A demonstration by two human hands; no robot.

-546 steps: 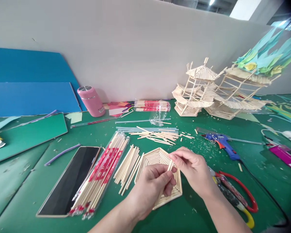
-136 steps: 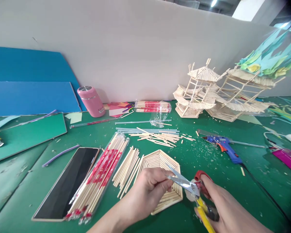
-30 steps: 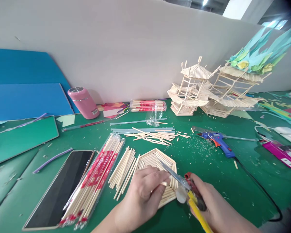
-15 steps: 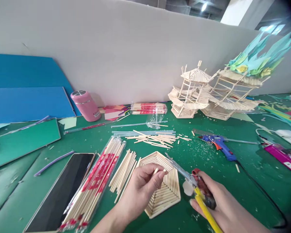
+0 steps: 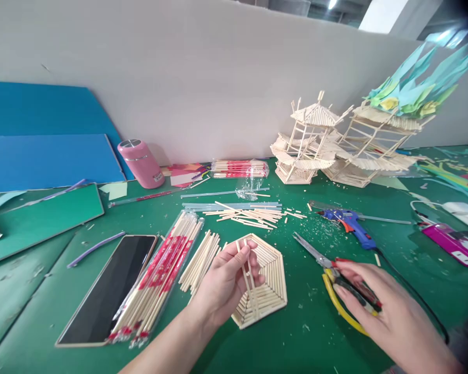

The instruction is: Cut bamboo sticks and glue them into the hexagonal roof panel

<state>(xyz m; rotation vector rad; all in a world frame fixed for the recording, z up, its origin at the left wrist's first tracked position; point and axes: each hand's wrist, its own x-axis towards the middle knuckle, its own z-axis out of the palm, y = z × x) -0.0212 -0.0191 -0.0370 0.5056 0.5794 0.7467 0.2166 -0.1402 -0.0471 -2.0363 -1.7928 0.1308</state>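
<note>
My left hand (image 5: pixel 222 285) pinches two thin wooden sticks (image 5: pixel 251 289) between thumb and fingers. They point down over a flat, many-sided stick panel (image 5: pixel 275 283) lying on the table, partly hidden by the hand. My right hand (image 5: pixel 393 306) is wrapped round the handles of long-nosed pliers (image 5: pixel 315 253), one red and one yellow handle showing. Their jaws point up and left, apart from the panel. Beside my left hand lies a loose pile of cut sticks (image 5: pixel 200 259).
Left are bagged sticks (image 5: pixel 167 265) and a phone (image 5: pixel 109 291). Behind lie scattered sticks (image 5: pixel 253 215), glue sticks (image 5: pixel 195 206) and a pink flask (image 5: pixel 142 163). A blue glue gun (image 5: pixel 349 223), its cord and a purple power strip (image 5: pixel 452 244) lie right; stick pavilions (image 5: pixel 306 156) stand behind.
The pliers have moved right, away from the panel, with my right hand. My left hand has turned, so the two sticks now show lengthwise over the panel.
</note>
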